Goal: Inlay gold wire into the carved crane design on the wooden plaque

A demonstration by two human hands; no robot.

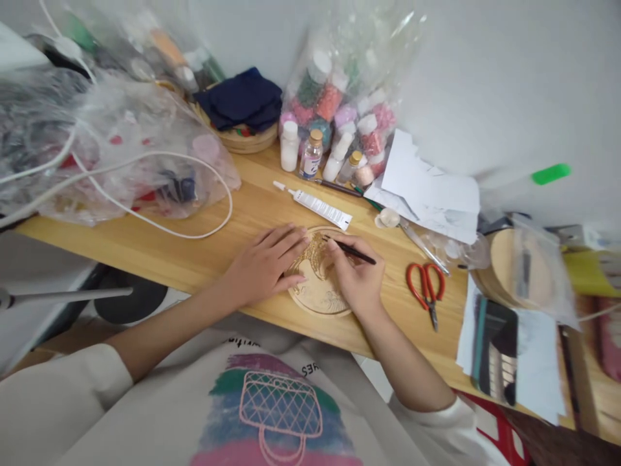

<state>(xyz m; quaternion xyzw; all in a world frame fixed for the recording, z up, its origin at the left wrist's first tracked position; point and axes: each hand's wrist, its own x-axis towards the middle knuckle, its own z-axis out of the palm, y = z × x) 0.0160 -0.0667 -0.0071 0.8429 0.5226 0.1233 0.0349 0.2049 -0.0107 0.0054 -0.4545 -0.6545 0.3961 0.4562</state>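
A round wooden disc [317, 301] lies on the table near its front edge, with a gold pattern in its upper part and fine line drawing lower down. Fingers outstretched, my left hand [264, 265] rests flat over the disc's left edge. In my right hand [359, 275] is a slim, dark, pen-shaped tool [359, 251], pinched between thumb and fingers. Its tip points at the gold pattern; I cannot make out whether it touches. Just behind the disc lies a white glue-like tube [323, 208] with a long nozzle.
Red-handled pliers [427, 288] lie right of my right hand. Behind stand small bottles [310, 155] and a clear bag of coloured jars [334, 97]. A white cable [228, 207] loops at left before plastic bags [145, 149]. Papers [431, 188] and a phone [495, 353] are at right.
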